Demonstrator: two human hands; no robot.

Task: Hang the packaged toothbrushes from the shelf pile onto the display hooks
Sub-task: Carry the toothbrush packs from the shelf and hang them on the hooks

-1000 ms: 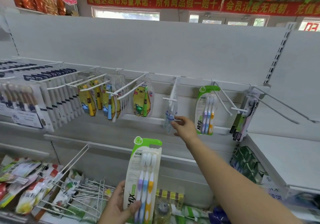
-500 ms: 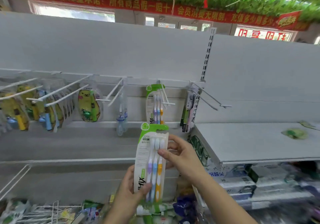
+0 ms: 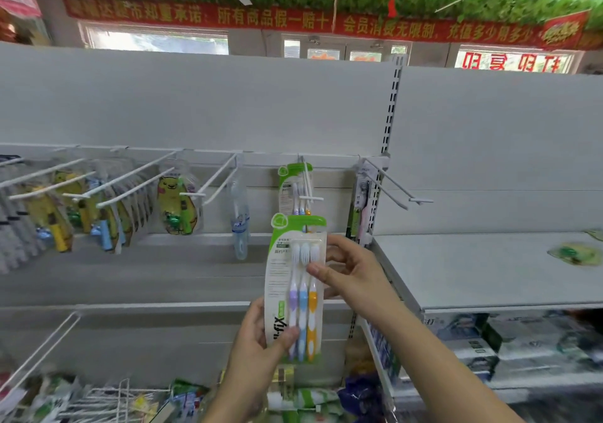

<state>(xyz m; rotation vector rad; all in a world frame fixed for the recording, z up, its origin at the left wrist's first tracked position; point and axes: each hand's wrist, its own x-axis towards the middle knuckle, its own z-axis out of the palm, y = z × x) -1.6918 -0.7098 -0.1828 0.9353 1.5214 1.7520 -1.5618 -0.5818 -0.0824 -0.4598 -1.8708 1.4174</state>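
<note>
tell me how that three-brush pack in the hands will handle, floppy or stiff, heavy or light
Probably fairly stiff: the toothbrush pack stands upright and flat though the left hand pinches only its lower edge. Likely light, since fingertips of the right hand steady it. The clear plastic front may be a bit slippery.

held toothbrush pack [image 3: 295, 287]: green-white card, 3 brushes purple/blue/orange, upright, in front of hooks | hung pack [image 3: 293, 187]: same type, on display hook [image 3: 308, 182], just behind and above held one
</note>
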